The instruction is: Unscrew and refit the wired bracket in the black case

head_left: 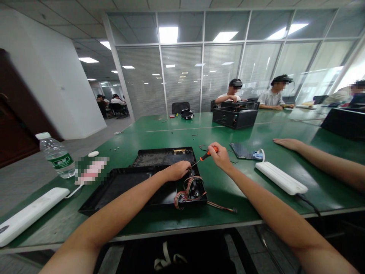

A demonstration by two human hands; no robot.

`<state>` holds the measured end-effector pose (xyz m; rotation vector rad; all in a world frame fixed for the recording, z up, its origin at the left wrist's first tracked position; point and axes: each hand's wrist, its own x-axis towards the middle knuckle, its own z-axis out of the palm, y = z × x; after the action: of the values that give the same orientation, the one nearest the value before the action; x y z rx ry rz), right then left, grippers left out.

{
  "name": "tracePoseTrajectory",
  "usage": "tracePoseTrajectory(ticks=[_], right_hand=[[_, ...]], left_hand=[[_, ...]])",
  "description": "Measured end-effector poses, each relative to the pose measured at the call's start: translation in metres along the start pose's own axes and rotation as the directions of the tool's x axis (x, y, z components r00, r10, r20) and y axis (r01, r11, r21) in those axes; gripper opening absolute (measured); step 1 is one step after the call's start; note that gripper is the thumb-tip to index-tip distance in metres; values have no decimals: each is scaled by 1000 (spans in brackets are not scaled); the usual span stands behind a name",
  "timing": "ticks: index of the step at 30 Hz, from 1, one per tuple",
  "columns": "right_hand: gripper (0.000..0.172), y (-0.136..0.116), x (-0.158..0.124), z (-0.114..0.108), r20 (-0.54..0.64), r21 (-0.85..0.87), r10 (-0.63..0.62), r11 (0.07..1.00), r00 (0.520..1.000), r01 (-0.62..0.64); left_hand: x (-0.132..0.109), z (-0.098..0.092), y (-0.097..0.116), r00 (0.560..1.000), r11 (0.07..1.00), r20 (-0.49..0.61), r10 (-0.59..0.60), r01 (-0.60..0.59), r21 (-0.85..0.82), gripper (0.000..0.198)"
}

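Note:
My right hand [222, 156] is wrapped round the handle of a screwdriver [204, 156], orange and black. Its thin shaft slants down to the left, its tip beside the fingers of my left hand [179, 170]. Those fingers are closed at the inner edge of a black electronics casing [125, 184]; what they pinch, if anything, is hidden. Coloured wires [180, 199] loop over the casing's right end, and one bundle with a dark connector [234, 210] trails onto the table. Behind lies a second shallow black panel [155, 158] with a brass-coloured part on it.
White power strips [281, 178] lie on both sides of the green table [159, 224]. A water bottle [58, 158] stands at left. A dark flat device [241, 150] lies right of my hands, near another person's hand [289, 144]. Across the table, a person works at a black case [235, 117].

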<state>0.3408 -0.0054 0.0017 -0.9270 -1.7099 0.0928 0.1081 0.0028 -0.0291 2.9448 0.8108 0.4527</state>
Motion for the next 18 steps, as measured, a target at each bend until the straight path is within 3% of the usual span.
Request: tracePoseTrajectory(ticks=[7,11,15,18], right_hand=[[26,-5,-3,-1,55,-137,-80,987,995,87],[32,-19,5,-4,149,-266,-80,957,986,118],[46,-46,23,-7,298,-505,-28,844,954,182],[49,-67,38,-12,434,-589,28,765,901,260]], left_hand=[[-1,1,3,1000,999,-10,-11,11,-30,11],[-1,2,3,1000,1000,-22,-1,0,-29,11],[-1,2,3,1000,999,-28,-6,5,-39,11],[-2,1,5,999,999,-26,-21,20,-45,11]])
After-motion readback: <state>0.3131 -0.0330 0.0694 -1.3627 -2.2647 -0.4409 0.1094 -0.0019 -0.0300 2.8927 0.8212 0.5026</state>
